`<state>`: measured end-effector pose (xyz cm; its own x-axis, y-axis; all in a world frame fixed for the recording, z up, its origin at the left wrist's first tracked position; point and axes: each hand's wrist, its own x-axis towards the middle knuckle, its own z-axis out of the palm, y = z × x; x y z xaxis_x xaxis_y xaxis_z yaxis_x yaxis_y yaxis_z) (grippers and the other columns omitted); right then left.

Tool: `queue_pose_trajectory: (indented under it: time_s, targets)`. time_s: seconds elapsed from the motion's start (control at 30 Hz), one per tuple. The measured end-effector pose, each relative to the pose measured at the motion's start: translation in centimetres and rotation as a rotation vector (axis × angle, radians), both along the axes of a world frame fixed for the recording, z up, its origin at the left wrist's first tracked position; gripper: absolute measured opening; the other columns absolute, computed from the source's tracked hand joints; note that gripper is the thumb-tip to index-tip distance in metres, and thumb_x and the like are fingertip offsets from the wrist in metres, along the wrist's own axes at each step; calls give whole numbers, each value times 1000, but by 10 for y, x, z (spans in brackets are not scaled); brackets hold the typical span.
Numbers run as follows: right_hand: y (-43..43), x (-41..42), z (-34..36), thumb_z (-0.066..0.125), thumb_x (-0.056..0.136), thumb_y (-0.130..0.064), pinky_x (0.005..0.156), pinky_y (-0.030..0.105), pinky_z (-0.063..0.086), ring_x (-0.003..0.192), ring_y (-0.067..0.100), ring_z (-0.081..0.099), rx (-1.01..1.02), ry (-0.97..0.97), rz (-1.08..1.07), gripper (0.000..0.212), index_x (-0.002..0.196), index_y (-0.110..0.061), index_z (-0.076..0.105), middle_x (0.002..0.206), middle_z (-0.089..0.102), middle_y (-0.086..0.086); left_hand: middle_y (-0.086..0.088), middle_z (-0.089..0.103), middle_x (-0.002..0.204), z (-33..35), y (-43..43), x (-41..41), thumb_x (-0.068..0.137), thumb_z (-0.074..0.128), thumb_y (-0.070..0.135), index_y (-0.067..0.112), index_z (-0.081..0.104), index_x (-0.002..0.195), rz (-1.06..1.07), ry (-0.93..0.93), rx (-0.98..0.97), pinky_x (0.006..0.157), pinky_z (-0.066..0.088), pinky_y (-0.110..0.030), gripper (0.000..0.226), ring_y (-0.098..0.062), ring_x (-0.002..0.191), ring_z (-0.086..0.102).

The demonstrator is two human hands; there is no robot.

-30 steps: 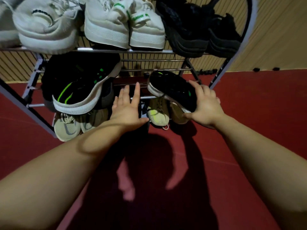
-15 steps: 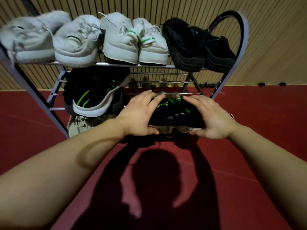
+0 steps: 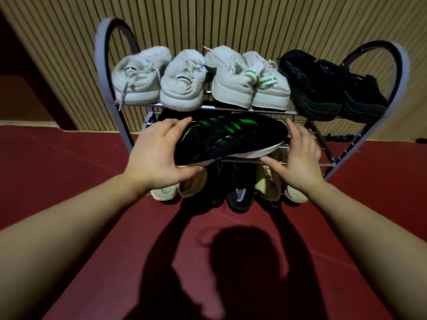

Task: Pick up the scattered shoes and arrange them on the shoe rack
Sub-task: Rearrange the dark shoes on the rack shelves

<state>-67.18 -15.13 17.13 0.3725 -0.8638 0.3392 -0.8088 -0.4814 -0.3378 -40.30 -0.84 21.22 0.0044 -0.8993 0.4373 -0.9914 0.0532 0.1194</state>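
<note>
The black shoe (image 3: 231, 139) with green stripes lies lengthwise along the front edge of the middle shelf (image 3: 302, 163) of the shoe rack (image 3: 402, 72). It is tipped so its white sole faces down and towards the person, and it is probably held this way so it can be slid under the top rail before being squared up. The left hand (image 3: 157, 153) has the firm grip: its fingers wrap over the shoe's left end and its thumb hooks beneath the sole. The right hand (image 3: 300, 155) stands at the other end with straight fingers and a spread thumb, its grip unclosed. It looks like a guide or stop rather than a hold, and whether it touches the shoe cannot be told. So the shoe spans between the two hands and is carried from its left end. The white shoes (image 3: 184, 84) and the dark pair (image 3: 323, 88) above sit heels outward, so this shoe likely still needs turning to match. More pale shoes (image 3: 270, 185) sit on the bottom tier.
</note>
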Motion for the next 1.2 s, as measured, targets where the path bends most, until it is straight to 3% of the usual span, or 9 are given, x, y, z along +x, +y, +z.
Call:
queue_pose_trajectory:
  time_s: [0.07,0.13,0.2,0.33,0.5,0.63,0.7,1.0,1.2]
  targets:
    - [11,24,-4,67,81,-45,108,41,27,134,31,33,317,-173,-42,95,151,-19,8,147,30,17,-15,57,117,-4,13,19,61,53,70,5,45,137,29,11,10,91,44,-38,100,-34,108,54]
    - [26,51,-5,66,87,-24,89,37,46,101,25,59,678,-330,15,87,150,-19,5,121,56,14,-15,56,119,-11,28,38,62,54,71,6,43,138,56,21,34,93,42,-37,101,-33,109,53]
    - [41,78,-3,57,93,-21,68,34,52,73,19,63,946,-511,23,76,148,-24,4,98,61,6,-14,55,120,-19,42,56,62,54,72,7,42,139,86,47,53,95,39,-35,101,-30,110,52]
    - [57,125,-4,46,99,-30,74,44,55,85,29,66,1185,-714,46,70,147,-32,-4,116,57,14,-15,54,124,-28,67,77,62,55,70,8,41,139,172,164,46,100,37,-38,100,-30,115,49]
    - [69,163,-2,47,97,-28,72,45,55,87,31,66,1250,-823,59,77,147,-35,-11,121,45,2,-14,52,127,-37,90,78,61,53,68,8,39,141,280,356,15,102,35,-36,100,-28,120,47]
    - [72,179,-4,58,93,-26,62,40,57,87,30,65,1234,-900,-17,88,147,-35,-12,133,49,9,-13,51,128,-40,103,82,59,51,69,9,39,141,343,448,5,99,32,-30,103,-26,121,46]
    - [69,178,-3,61,91,-21,59,39,56,99,34,61,1225,-941,-71,89,148,-34,-6,138,45,9,-13,51,128,-42,105,82,58,50,70,9,39,141,353,471,-8,99,32,-30,103,-26,121,46]
    - [39,94,-5,57,90,-4,72,46,53,115,25,54,1139,-905,-4,79,148,-36,14,139,44,-4,-9,51,126,-50,88,50,56,50,73,12,38,141,298,583,-23,98,31,-27,105,-21,121,44]
    - [9,27,-1,48,94,-6,65,34,55,96,17,64,1051,-861,44,58,141,-37,35,114,64,-7,-4,54,121,-50,52,23,56,54,75,19,43,138,304,622,-56,98,35,-27,101,-19,116,46]
